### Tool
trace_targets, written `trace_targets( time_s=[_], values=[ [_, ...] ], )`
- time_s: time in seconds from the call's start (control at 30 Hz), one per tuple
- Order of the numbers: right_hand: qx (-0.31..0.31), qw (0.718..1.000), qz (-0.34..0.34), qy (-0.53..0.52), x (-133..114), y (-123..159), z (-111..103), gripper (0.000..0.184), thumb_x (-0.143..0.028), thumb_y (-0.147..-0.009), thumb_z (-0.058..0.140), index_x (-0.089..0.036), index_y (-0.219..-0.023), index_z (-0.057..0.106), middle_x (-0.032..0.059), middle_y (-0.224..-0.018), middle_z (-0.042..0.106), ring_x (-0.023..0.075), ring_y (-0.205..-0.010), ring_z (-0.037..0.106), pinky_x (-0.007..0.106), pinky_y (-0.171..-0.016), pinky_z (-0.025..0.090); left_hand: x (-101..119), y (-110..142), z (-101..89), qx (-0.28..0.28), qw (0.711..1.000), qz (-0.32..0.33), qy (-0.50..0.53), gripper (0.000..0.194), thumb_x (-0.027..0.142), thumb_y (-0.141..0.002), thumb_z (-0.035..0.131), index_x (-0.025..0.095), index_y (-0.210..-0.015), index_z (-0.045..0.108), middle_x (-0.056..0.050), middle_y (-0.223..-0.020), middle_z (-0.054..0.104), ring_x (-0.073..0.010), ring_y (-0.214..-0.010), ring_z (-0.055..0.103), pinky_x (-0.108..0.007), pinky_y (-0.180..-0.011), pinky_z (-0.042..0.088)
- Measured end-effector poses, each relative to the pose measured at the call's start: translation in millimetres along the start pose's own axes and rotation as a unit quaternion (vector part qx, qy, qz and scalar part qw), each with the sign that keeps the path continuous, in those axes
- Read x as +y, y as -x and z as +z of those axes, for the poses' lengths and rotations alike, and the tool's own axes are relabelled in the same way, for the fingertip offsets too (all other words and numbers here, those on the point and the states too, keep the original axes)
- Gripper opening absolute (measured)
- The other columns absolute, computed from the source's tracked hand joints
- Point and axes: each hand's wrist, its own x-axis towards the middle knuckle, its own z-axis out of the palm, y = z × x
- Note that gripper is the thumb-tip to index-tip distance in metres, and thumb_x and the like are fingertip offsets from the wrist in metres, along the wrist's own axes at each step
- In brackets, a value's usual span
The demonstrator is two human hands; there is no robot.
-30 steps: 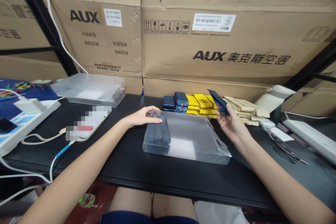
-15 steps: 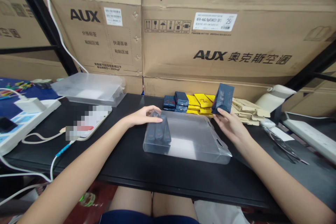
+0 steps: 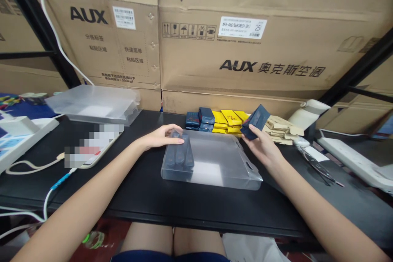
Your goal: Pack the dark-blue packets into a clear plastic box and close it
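Note:
A clear plastic box [image 3: 211,153] lies flat on the black table. Several dark blue packets [image 3: 179,156] show through its wall at the left end, side by side. My left hand [image 3: 164,136] grips the box's back left corner, thumb on top and fingers curled behind the edge. In my right hand [image 3: 259,141], a dark blue packet [image 3: 257,119] is pinched between thumb and fingers, tilted, above the box's right back corner, near its slotted open-looking end. Behind the box lie stacked dark blue packets [image 3: 205,118], yellow packets [image 3: 229,118] and beige packets [image 3: 284,129].
Another clear plastic box [image 3: 95,104] stands at the back left. A phone [image 3: 95,147] with cables and a power strip [image 3: 27,139] lie left. Right are a white bottle [image 3: 308,118], glasses [image 3: 316,168] and another power strip [image 3: 353,163]. Large cardboard boxes [image 3: 190,57] form the back.
The dark blue packet in my right hand has tipped from upright to slanting rightward and sits slightly lower. My left hand keeps its grip on the box. The whole view has shifted a little.

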Motion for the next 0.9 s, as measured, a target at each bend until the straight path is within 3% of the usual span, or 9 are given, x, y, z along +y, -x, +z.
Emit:
trace_targets(
  time_s=[0.3, 0.57, 0.8, 0.9],
  values=[
    [0.010, 1.000, -0.004, 0.012, -1.5, 3.4, 4.2, 0.032, -0.014, -0.049, 0.087, -0.022, -0.076, 0.070, -0.0063, -0.078, 0.073, 0.0103, -0.075, 0.067, 0.018, -0.070, 0.057, 1.3, 0.8, 0.0, -0.001, 1.000, -0.008, -0.006, 0.047, 0.046, -0.068, 0.073, 0.019, -0.103, 0.059, -0.004, -0.109, 0.059, -0.0179, -0.096, 0.053, -0.030, -0.085, 0.040],
    [-0.027, 0.997, -0.043, 0.063, 2.0, 5.6, 3.7, 0.030, -0.026, -0.054, 0.087, -0.024, -0.079, 0.072, -0.0055, -0.083, 0.074, 0.0118, -0.076, 0.068, 0.024, -0.077, 0.058, -1.2, -0.6, 0.1, 0.002, 1.000, -0.002, 0.000, 0.047, 0.044, -0.068, 0.074, 0.018, -0.103, 0.059, -0.005, -0.110, 0.060, -0.0186, -0.099, 0.054, -0.030, -0.086, 0.040],
    [-0.049, 0.990, -0.075, 0.109, 2.7, 8.8, 3.3, 0.030, -0.041, -0.062, 0.082, -0.022, -0.082, 0.071, -0.0024, -0.080, 0.072, 0.0129, -0.067, 0.065, 0.024, -0.058, 0.056, -2.5, -1.2, -0.6, -0.001, 1.000, 0.005, -0.004, 0.047, 0.046, -0.068, 0.074, 0.019, -0.103, 0.059, -0.005, -0.111, 0.060, -0.0195, -0.100, 0.054, -0.031, -0.087, 0.040],
    [-0.058, 0.988, -0.077, 0.117, 1.4, 9.5, 3.3, 0.031, -0.048, -0.069, 0.076, -0.021, -0.084, 0.069, -0.0011, -0.078, 0.071, 0.0146, -0.067, 0.066, 0.026, -0.057, 0.056, -2.7, -1.4, -0.5, 0.001, 1.000, 0.011, -0.001, 0.046, 0.045, -0.067, 0.074, 0.019, -0.102, 0.060, -0.005, -0.111, 0.060, -0.0195, -0.101, 0.054, -0.031, -0.088, 0.039]
  ],
)
